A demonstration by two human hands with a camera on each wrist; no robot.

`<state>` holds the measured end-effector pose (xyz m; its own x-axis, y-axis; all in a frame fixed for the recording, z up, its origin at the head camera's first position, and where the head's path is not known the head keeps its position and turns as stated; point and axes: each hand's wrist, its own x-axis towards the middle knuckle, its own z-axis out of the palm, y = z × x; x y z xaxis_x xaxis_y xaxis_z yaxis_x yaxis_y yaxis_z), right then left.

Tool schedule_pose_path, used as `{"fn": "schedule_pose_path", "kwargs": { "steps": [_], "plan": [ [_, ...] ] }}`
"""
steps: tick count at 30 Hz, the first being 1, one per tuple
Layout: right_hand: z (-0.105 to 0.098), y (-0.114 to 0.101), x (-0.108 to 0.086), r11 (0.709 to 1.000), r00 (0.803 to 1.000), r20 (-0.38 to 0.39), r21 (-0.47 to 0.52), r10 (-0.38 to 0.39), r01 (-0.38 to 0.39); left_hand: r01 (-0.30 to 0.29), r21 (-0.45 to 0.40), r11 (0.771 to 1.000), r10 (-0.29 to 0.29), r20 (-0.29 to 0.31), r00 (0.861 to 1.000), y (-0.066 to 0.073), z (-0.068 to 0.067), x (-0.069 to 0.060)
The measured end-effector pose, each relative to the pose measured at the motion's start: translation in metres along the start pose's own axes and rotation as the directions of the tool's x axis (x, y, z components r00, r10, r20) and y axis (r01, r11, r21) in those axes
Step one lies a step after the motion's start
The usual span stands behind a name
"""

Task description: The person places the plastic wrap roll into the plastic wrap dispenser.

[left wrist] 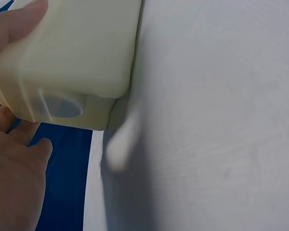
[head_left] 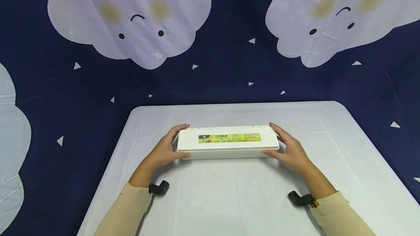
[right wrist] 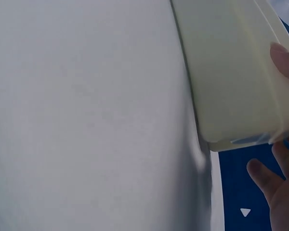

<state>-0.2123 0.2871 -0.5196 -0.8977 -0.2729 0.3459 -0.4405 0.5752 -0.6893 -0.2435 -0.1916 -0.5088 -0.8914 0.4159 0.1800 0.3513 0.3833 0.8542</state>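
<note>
A long white lidded plastic box (head_left: 229, 154) with a yellow-green label (head_left: 229, 138) on its lid lies crosswise on the white tabletop. At its left end, my left hand (head_left: 164, 149) grips it, thumb on the front side and fingers round the back corner. My right hand (head_left: 292, 151) holds the right end in the same way. In the left wrist view the box (left wrist: 82, 53) shows its plain side and an end with a translucent oval patch. The right wrist view shows the box (right wrist: 236, 82) with the thumb against its side. What is inside cannot be seen.
A white cloth covers the table (head_left: 226, 196), whose rounded back edge lies just behind the box. Beyond it hangs a dark blue cloth (head_left: 226, 65) printed with clouds and small triangles. A black wrist mount (head_left: 159, 188) sits on the left forearm, another mount (head_left: 300, 199) on the right.
</note>
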Motion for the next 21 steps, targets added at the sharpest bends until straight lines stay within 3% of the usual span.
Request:
{"fn": "schedule_pose_path", "kwargs": {
  "steps": [11,21],
  "plan": [
    [-0.0003,-0.0072,0.0019,0.998,0.998,-0.007,0.013,0.057,-0.057,0.042,-0.002,0.999,-0.042,0.025,0.999,0.0030,-0.0035,0.0020],
    [-0.0035,-0.0101,0.0012,0.998,0.998,0.003,0.021,0.058,-0.058,0.030,0.055,0.998,-0.032,0.026,0.999,0.0055,-0.0037,-0.0007]
  ]
}}
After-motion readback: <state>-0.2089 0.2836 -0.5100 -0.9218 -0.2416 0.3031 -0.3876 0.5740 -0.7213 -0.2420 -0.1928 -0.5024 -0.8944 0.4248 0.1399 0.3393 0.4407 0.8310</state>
